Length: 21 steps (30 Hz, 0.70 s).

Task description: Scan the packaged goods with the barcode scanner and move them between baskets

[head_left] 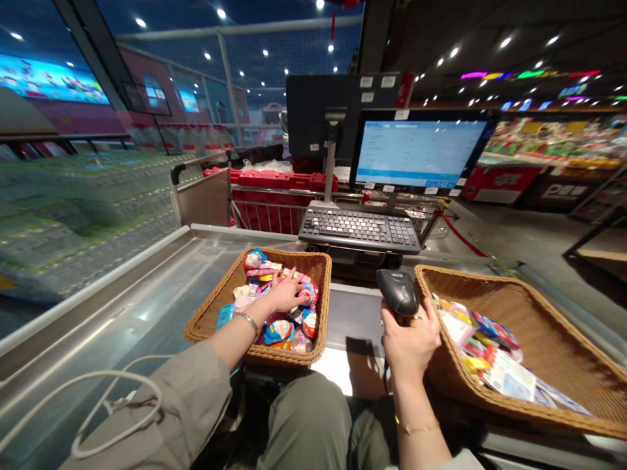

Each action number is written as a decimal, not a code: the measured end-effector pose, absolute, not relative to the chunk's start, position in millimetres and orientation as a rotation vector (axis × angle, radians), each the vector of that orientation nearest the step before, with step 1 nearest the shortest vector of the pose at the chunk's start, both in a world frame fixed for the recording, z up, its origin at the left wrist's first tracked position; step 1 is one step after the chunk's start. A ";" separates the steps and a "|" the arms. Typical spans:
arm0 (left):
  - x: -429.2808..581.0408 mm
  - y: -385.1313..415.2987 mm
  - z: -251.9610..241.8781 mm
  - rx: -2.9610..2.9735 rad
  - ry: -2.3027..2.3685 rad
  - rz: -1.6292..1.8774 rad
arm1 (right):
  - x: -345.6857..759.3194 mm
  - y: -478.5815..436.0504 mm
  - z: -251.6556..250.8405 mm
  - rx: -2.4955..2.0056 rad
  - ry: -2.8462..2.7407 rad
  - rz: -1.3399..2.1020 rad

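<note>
My left hand reaches into the left wicker basket and rests on the colourful small packets heaped inside, fingers stretched over them. My right hand is wrapped round the handle of a grey barcode scanner, held upright between the two baskets. The right wicker basket sits tilted beside that hand and holds several flat packets.
A steel checkout counter runs to the left. Behind the baskets stand a keyboard, a lit monitor and a red shopping cart. A white cable loops over my left sleeve. Shop shelves lie to the right.
</note>
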<state>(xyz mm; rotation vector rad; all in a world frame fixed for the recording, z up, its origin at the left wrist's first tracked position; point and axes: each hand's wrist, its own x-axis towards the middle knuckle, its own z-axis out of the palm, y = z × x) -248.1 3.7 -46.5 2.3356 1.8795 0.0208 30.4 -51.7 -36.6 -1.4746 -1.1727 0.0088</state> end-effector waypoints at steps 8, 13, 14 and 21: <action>-254.7 11.4 -52.9 2.259 1.927 0.048 | 33.0 -52.7 -36.7 -1.469 -1.161 0.013; -255.7 13.4 -54.4 2.188 2.010 0.100 | 33.7 -53.0 -36.3 -1.469 -1.161 0.014; -255.2 13.4 -54.6 2.177 2.025 0.108 | 33.9 -53.1 -36.3 -1.466 -1.163 0.010; -247.4 11.8 -59.1 2.151 2.060 0.104 | 37.3 -53.8 -36.5 -1.461 -1.170 -0.008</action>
